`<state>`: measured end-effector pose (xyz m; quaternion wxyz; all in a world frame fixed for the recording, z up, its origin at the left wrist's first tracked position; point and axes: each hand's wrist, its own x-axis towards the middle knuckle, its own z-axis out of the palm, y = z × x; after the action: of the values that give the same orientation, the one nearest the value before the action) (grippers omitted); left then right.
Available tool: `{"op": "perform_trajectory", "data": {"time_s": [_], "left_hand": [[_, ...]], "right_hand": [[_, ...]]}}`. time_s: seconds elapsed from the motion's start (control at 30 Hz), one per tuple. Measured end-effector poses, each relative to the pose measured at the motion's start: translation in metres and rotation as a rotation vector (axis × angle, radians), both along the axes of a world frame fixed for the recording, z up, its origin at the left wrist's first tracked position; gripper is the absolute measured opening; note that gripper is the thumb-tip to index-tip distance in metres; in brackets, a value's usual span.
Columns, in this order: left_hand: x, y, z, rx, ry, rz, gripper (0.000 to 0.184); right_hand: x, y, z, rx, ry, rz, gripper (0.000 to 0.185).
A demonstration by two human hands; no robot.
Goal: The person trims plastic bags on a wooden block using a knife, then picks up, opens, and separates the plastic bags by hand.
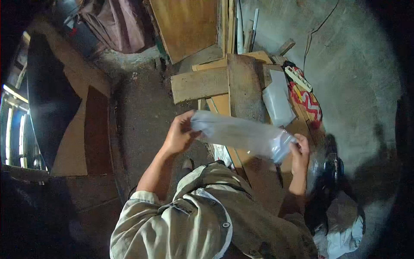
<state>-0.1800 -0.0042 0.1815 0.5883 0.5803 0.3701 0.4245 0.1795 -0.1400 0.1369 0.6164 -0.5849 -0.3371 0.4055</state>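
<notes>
A long, clear plastic bag or sheet [237, 133] is stretched sideways in front of my body. My left hand [180, 133] is closed on its left end, fingers wrapped at the edge. At the right end, which looks bunched and shiny, my right hand [300, 151] pinches the plastic between thumb and fingers. Below and beyond the plastic lie wooden boards, among them an upright-lying brown plank [246, 86] and a paler board [200, 85]. A translucent white plastic container [278, 103] rests just beyond my right hand.
A white power strip [298, 78] lies on a red and yellow patterned cloth [311, 103] near the grey wall [353, 86]. A wooden panel [185, 26] leans at the back. Cardboard [75, 142] lines the left side. White bags [345, 237] are at lower right.
</notes>
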Motion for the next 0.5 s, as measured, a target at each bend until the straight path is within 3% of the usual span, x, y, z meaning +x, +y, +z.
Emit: {"op": "perform_trajectory", "data": {"time_s": [0.03,0.07,0.1,0.17,0.27,0.3,0.33,0.4,0.47,0.5], "left_hand": [[0.004,-0.002,0.005,0.136,0.063,0.033,0.033],[0.007,0.008,-0.008,-0.045,-0.018,-0.141,0.033],[0.011,0.011,-0.007,-0.045,-0.019,-0.142,0.033],[0.023,0.012,-0.001,0.441,0.436,-0.273,0.036],[0.042,0.004,0.024,0.42,0.568,-0.319,0.029],[0.045,0.003,0.025,0.435,0.612,-0.329,0.026],[0.047,0.002,0.025,0.596,0.708,-0.331,0.026],[0.048,-0.001,0.039,0.575,0.693,-0.391,0.026],[0.046,-0.002,0.047,0.553,0.683,-0.444,0.028],[0.044,-0.002,0.048,0.466,0.583,-0.395,0.026]], "right_hand": [[-0.011,0.004,-0.001,-0.003,-0.245,-0.065,0.04],[-0.022,0.009,0.003,-0.007,-0.492,-0.133,0.04],[-0.03,0.011,0.005,0.04,-0.569,-0.026,0.043],[-0.07,0.016,0.03,0.108,-0.665,0.181,0.061],[-0.113,0.02,0.028,0.145,-0.753,0.438,0.079],[-0.122,0.026,0.019,0.257,-0.788,0.407,0.076],[-0.128,0.026,0.026,0.197,-0.784,0.388,0.068],[-0.13,0.034,0.038,0.139,-0.781,0.371,0.06],[-0.127,0.044,0.037,0.321,-0.696,0.314,0.038],[-0.125,0.047,0.041,0.323,-0.696,0.315,0.038]]}}
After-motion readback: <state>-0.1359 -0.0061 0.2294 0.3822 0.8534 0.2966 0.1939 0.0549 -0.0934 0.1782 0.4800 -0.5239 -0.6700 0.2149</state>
